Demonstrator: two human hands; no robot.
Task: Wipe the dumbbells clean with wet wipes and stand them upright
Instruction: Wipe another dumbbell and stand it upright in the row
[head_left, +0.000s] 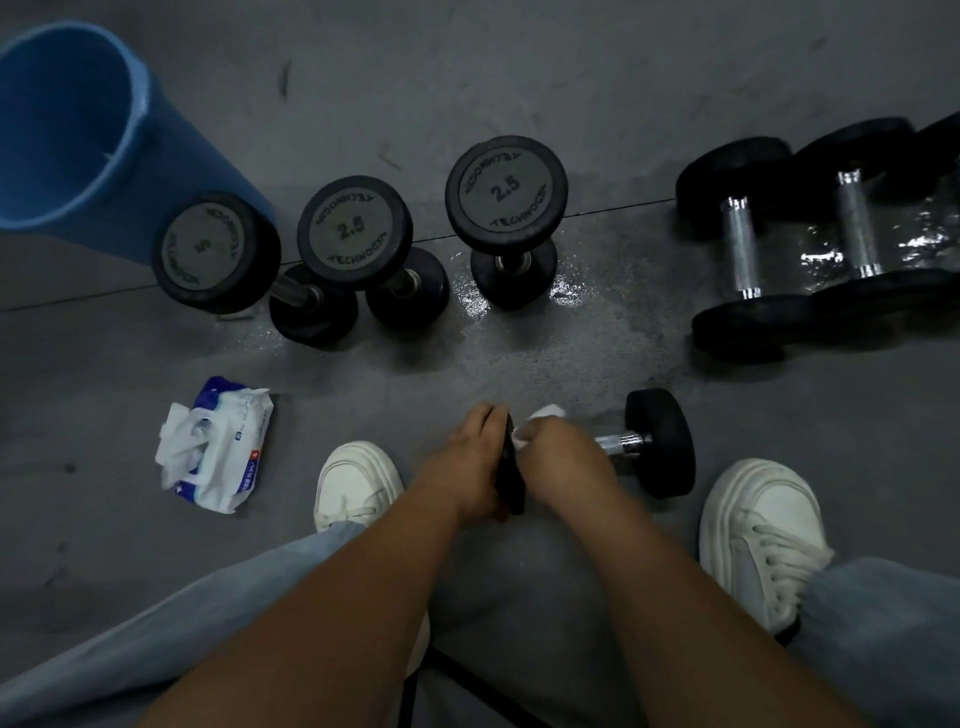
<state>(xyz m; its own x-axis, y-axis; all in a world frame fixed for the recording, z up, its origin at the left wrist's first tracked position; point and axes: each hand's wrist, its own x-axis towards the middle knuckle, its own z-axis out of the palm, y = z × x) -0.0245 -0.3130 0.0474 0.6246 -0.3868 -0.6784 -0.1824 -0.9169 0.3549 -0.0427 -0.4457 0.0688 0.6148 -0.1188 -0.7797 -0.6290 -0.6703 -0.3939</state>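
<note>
Black dumbbell (660, 441) flat on floor (519, 353) between shoes (356, 483). Left hand (475, 467) curled round its left head. Right hand (561, 457) clamped on white wipe (545, 413), pressed to chrome handle just beside that head. Right head bare, beyond fingers. Behind: 3 upright dumbbells (506, 187), 2 marked "2.5 TECHNOGYM", leftmost "5". Left: wipes pack (218, 447), print unreadable.

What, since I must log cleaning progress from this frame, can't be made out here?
All in the head view:
- The near end of the dumbbell, covered by the left hand and right hand.
- The wipe, mostly hidden inside the right hand.
- The far-right dumbbells, cut off by the right edge.
- The bucket, cut by the left edge.
- The pack: print too small to read.
</note>
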